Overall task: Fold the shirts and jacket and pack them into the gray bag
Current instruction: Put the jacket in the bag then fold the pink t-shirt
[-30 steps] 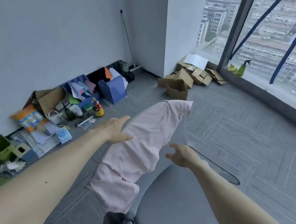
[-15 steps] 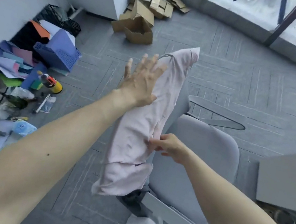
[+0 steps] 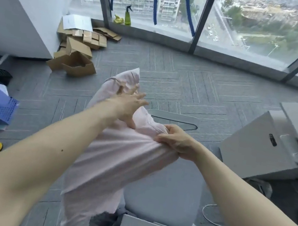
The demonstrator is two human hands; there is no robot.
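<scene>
The pink shirt (image 3: 117, 156) is held over the chair (image 3: 166, 193).
It is gripped by the curled right fingers (image 3: 161, 139); the open left fingers (image 3: 141, 97) are laid on it just beyond. Nothing is folded or packed yet.

A pale pink cloth shirt (image 3: 117, 156) drapes over the grey padded chair (image 3: 166, 193); brown cardboard boxes (image 3: 80, 47) litter the grey carpet tiles (image 3: 188, 84).

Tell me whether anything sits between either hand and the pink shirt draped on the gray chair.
Nothing visible does. The right hand grips a bunched fold of the pink shirt, and the left hand lies on it with fingers spread. The gray bag is not in view, so that path cannot be judged.
</scene>
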